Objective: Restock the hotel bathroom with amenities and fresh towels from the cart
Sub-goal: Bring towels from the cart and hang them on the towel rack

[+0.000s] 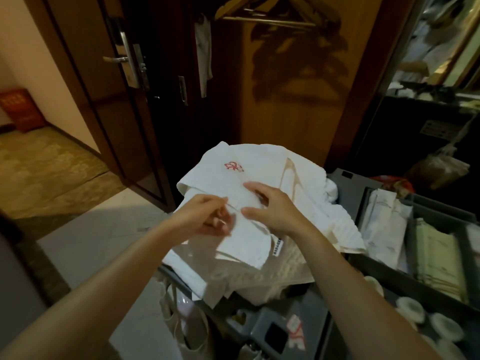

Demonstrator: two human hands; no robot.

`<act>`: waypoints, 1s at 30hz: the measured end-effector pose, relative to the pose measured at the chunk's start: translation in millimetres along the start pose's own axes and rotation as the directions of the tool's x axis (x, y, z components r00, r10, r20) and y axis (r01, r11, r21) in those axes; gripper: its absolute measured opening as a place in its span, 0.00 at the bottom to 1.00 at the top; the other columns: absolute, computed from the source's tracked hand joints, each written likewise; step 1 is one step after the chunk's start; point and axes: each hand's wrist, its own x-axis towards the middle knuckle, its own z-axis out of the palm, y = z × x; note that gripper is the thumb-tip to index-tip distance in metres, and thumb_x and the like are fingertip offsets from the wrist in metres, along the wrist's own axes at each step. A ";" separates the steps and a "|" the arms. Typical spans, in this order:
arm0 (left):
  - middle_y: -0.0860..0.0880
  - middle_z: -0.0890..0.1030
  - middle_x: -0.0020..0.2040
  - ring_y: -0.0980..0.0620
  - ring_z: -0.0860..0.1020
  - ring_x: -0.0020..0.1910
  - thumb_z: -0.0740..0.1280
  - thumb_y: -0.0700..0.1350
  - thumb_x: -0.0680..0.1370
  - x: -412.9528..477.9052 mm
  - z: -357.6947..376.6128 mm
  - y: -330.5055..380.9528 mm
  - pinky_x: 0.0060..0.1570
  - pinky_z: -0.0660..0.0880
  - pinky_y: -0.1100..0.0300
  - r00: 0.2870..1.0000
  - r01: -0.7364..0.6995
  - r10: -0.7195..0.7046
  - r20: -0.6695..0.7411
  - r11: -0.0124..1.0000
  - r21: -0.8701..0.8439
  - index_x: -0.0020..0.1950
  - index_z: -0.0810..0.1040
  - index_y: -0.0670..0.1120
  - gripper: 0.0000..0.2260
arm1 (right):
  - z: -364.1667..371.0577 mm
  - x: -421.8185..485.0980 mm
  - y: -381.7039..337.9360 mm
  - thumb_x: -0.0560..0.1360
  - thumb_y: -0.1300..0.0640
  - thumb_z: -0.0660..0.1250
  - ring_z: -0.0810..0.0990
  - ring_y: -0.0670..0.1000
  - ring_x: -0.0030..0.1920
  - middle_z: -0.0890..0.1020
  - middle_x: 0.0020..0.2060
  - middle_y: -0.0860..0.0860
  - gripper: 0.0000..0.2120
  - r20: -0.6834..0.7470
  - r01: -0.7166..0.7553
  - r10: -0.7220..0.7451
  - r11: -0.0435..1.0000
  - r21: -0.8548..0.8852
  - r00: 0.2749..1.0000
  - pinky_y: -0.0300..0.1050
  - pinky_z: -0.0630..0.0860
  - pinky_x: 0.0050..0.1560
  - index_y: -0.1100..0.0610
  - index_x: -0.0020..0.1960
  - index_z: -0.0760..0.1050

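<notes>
A pile of white towels (306, 229) lies on top of the grey cart (348, 183). The top towel (233, 178) carries a red embroidered emblem. My left hand (205, 216) pinches a folded edge of the top towel with curled fingers. My right hand (270, 206) rests on the same towel, thumb and fingers spread and closing on the fold. A small label tag sticks out below my right wrist.
Grey trays (439, 258) on the cart's right hold wrapped amenity packets (384, 229) and small round white items (410, 310). A cloth bag (181, 328) hangs off the cart's left side. A dark wooden door (109, 100) and a wardrobe with hangers (272, 16) stand ahead.
</notes>
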 end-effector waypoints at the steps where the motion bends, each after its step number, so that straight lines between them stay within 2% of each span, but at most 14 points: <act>1: 0.44 0.79 0.38 0.51 0.79 0.28 0.61 0.48 0.80 6.0 -5.1 -1.2 0.34 0.79 0.58 0.996 0.052 -0.056 -0.070 0.997 -0.051 0.43 0.73 0.41 0.11 | 1.3 -0.7 -0.1 0.74 0.57 0.69 0.69 0.44 0.65 0.71 0.68 0.48 0.24 -0.015 0.007 -0.007 1.000 -0.001 1.000 0.34 0.64 0.58 0.53 0.69 0.70; 3: 0.44 0.80 0.39 0.52 0.79 0.29 0.60 0.49 0.80 16.5 -14.1 -0.5 0.31 0.77 0.61 0.983 0.099 -0.128 -0.129 0.973 -0.207 0.48 0.72 0.43 0.10 | 1.8 -0.9 -1.9 0.76 0.59 0.66 0.71 0.42 0.60 0.74 0.66 0.49 0.16 -0.056 0.005 -0.003 0.999 0.040 0.998 0.33 0.65 0.57 0.56 0.64 0.76; 5: 0.41 0.80 0.43 0.49 0.80 0.35 0.59 0.47 0.81 27.2 -20.3 2.0 0.30 0.78 0.60 0.972 0.048 -0.141 -0.189 0.902 -0.430 0.52 0.69 0.39 0.11 | 0.7 1.4 -2.0 0.76 0.59 0.66 0.72 0.42 0.57 0.77 0.60 0.48 0.12 -0.101 -0.023 0.031 0.996 0.082 0.994 0.33 0.68 0.56 0.58 0.59 0.79; 9: 0.37 0.75 0.54 0.49 0.78 0.44 0.61 0.42 0.80 50.9 -30.1 4.4 0.46 0.75 0.56 0.920 -0.131 -0.173 -0.352 0.709 -0.693 0.61 0.65 0.41 0.12 | -1.0 9.8 0.2 0.75 0.55 0.67 0.79 0.46 0.50 0.83 0.48 0.45 0.08 -0.141 -0.072 0.083 0.994 0.083 0.986 0.44 0.75 0.55 0.56 0.49 0.83; 11: 0.39 0.78 0.44 0.50 0.77 0.39 0.62 0.42 0.80 60.5 -32.1 6.1 0.39 0.76 0.60 0.920 -0.141 -0.171 -0.354 0.698 -0.702 0.62 0.67 0.38 0.13 | -2.6 14.8 -2.1 0.76 0.51 0.66 0.80 0.51 0.44 0.84 0.41 0.48 0.10 -0.156 -0.084 0.087 0.996 0.027 0.984 0.44 0.74 0.47 0.55 0.44 0.84; 12: 0.42 0.77 0.36 0.51 0.75 0.36 0.63 0.42 0.79 65.9 -33.8 7.6 0.32 0.76 0.62 0.924 -0.130 -0.168 -0.342 0.705 -0.698 0.58 0.69 0.38 0.11 | -4.2 18.7 -4.2 0.77 0.49 0.64 0.80 0.52 0.42 0.84 0.39 0.50 0.13 -0.167 -0.090 0.083 0.995 -0.035 0.982 0.44 0.74 0.44 0.54 0.42 0.83; 14: 0.47 0.72 0.34 0.55 0.72 0.30 0.65 0.43 0.78 76.3 -38.9 12.0 0.22 0.71 0.66 0.920 -0.092 -0.200 -0.336 0.725 -0.682 0.47 0.71 0.41 0.06 | -7.5 27.8 -8.6 0.78 0.47 0.62 0.79 0.52 0.39 0.83 0.36 0.51 0.17 -0.168 -0.113 0.089 0.983 -0.142 0.982 0.43 0.73 0.42 0.54 0.38 0.82; 18: 0.51 0.66 0.30 0.58 0.66 0.20 0.65 0.46 0.78 101.1 -53.9 23.8 0.20 0.64 0.66 0.925 -0.043 -0.144 -0.351 0.879 -0.476 0.47 0.72 0.47 0.04 | -12.9 50.9 -12.8 0.78 0.44 0.59 0.78 0.52 0.38 0.80 0.33 0.53 0.22 -0.099 -0.178 0.160 0.963 -0.202 0.982 0.47 0.74 0.47 0.55 0.32 0.77; 20: 0.51 0.70 0.31 0.57 0.70 0.25 0.62 0.46 0.79 109.6 -57.2 35.7 0.26 0.68 0.63 0.954 -0.103 -0.010 -0.301 0.927 -0.359 0.47 0.74 0.45 0.05 | -17.2 63.2 -16.1 0.79 0.44 0.58 0.80 0.53 0.39 0.81 0.35 0.55 0.23 -0.071 -0.200 0.190 0.965 -0.171 0.979 0.48 0.75 0.49 0.58 0.34 0.77; 22: 0.50 0.73 0.34 0.54 0.74 0.32 0.61 0.45 0.80 118.9 -59.2 52.0 0.34 0.72 0.61 0.959 -0.204 0.141 -0.248 0.946 -0.252 0.49 0.75 0.43 0.07 | -22.9 76.9 -20.9 0.80 0.47 0.57 0.79 0.48 0.38 0.80 0.37 0.51 0.20 -0.065 -0.201 0.195 0.975 -0.094 0.979 0.45 0.75 0.46 0.60 0.41 0.77; 24: 0.48 0.73 0.38 0.50 0.74 0.38 0.61 0.45 0.80 130.4 -57.2 73.2 0.40 0.71 0.56 0.925 -0.331 0.307 -0.226 0.940 -0.079 0.49 0.76 0.41 0.09 | -28.1 93.5 -24.8 0.80 0.49 0.56 0.78 0.46 0.42 0.80 0.44 0.51 0.17 -0.094 -0.182 0.183 0.983 0.022 0.979 0.43 0.75 0.46 0.60 0.49 0.77; 26: 0.47 0.72 0.39 0.50 0.73 0.39 0.62 0.45 0.79 145.7 -49.6 92.9 0.40 0.69 0.56 0.879 -0.436 0.443 -0.174 0.896 0.078 0.45 0.76 0.41 0.09 | -33.6 111.6 -25.3 0.80 0.49 0.57 0.78 0.49 0.49 0.79 0.51 0.50 0.11 -0.139 -0.171 0.198 0.968 0.184 0.970 0.47 0.75 0.54 0.52 0.51 0.76; 28: 0.46 0.73 0.37 0.52 0.73 0.38 0.63 0.45 0.78 164.1 -34.9 108.6 0.39 0.69 0.59 0.873 -0.466 0.482 -0.068 0.868 0.171 0.44 0.77 0.41 0.08 | -41.2 128.7 -26.8 0.80 0.47 0.58 0.78 0.49 0.56 0.77 0.57 0.48 0.08 -0.192 -0.158 0.233 0.927 0.340 0.953 0.49 0.75 0.61 0.46 0.54 0.74; 30: 0.43 0.76 0.42 0.51 0.74 0.41 0.63 0.43 0.79 180.6 -16.2 115.9 0.42 0.71 0.58 0.871 -0.486 0.485 0.076 0.827 0.283 0.49 0.78 0.39 0.08 | -50.0 142.2 -27.8 0.79 0.48 0.59 0.75 0.50 0.60 0.74 0.64 0.49 0.15 -0.230 -0.135 0.269 0.872 0.470 0.935 0.48 0.73 0.62 0.48 0.65 0.69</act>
